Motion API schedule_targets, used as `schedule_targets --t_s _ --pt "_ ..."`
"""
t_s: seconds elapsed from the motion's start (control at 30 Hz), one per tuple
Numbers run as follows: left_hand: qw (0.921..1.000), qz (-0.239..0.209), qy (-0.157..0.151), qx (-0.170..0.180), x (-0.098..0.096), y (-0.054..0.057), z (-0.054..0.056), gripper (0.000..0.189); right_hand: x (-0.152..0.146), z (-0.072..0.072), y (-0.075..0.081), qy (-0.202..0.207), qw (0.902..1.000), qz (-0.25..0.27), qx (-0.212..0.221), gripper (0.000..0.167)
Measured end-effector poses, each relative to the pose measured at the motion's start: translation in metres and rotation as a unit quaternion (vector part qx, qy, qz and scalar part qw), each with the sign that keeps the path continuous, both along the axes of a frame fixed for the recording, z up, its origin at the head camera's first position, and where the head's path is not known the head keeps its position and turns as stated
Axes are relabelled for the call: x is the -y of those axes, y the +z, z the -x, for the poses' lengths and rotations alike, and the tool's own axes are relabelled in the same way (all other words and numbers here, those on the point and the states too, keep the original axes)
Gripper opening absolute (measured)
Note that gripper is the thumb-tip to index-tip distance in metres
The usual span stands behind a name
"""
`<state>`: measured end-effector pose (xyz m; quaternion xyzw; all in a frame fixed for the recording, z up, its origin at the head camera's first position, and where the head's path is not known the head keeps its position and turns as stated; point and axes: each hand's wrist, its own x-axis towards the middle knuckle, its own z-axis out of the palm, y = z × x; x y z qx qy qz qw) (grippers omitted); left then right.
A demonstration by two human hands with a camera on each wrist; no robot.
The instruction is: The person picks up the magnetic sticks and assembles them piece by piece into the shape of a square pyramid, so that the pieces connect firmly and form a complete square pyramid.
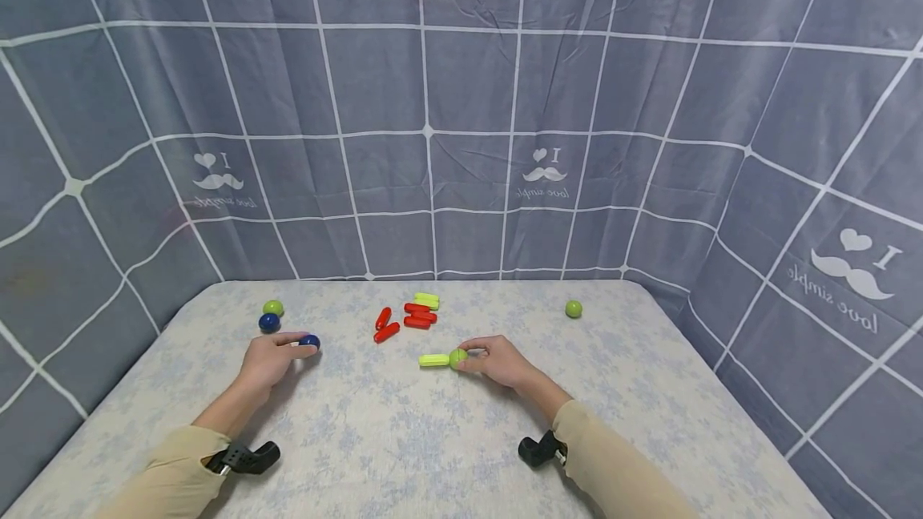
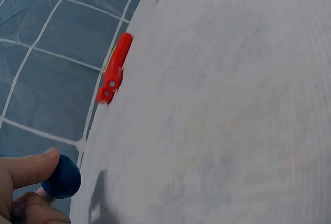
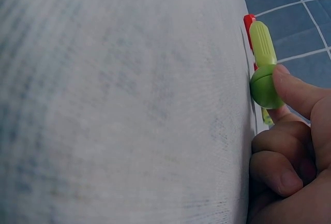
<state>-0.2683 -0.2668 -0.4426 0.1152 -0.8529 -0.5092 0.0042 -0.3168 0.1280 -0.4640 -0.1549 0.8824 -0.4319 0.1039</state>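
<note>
1. Sitting toward the far left of the pale, patterned table [image 1: 360, 439], a loose green ball [image 1: 272, 307] and a loose blue ball [image 1: 269, 323] lie close together, just beyond the left hand. A grey-blue curtain [image 1: 469, 78] with white grid lines rises behind the table.
2. Next comes the left hand [image 1: 270, 359], pinching a dark blue ball [image 1: 310, 342] between thumb and fingers, on the left part of the table. The ball is round, smooth and slightly glossy; whether it touches the cloth I cannot tell.
3. Right of that, five red sticks [image 1: 386, 332] lie in the middle, two slanted apart on the left and three bunched on the right. Yellow-green sticks [image 1: 426, 297] lie at the far side of that bunch. All of these lie farther off than the space between the hands.
4. Near of the bunch and slightly right is a ribbed yellow-green stick [image 1: 434, 360], its right end meeting a grooved green ball [image 3: 266, 87]. The ball is bright, with a thin dark line across it. The right hand [image 1: 497, 360] grasps it from the right, thumb and finger pinched, other fingers curled in.
5. Rightmost, another green ball [image 1: 573, 308] rests at the far right, well apart from everything else.
</note>
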Motion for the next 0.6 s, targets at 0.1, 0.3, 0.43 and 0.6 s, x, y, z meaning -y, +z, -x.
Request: schedule_targets --t_s 0.1,0.3,0.43,0.6 --pt "0.9999 -0.003 -0.012 0.005 -0.007 0.001 0.0 0.061 0.0 0.0 0.001 -0.001 1.0 0.001 0.002 0.043" --pt "0.9997 -0.003 -0.02 0.011 -0.022 0.0 -0.002 0.057 0.0 0.0 0.0 -0.002 1.0 0.002 0.008 0.044" --pt "0.9993 -0.024 -0.026 0.012 -0.031 -0.001 0.0 0.055 0.0 -0.001 0.001 0.0 1.0 0.002 0.009 0.044" --pt "0.9976 -0.048 -0.046 0.017 -0.041 0.0 0.002 0.054 0.0 -0.001 0.002 -0.002 0.9999 -0.002 0.012 0.043"
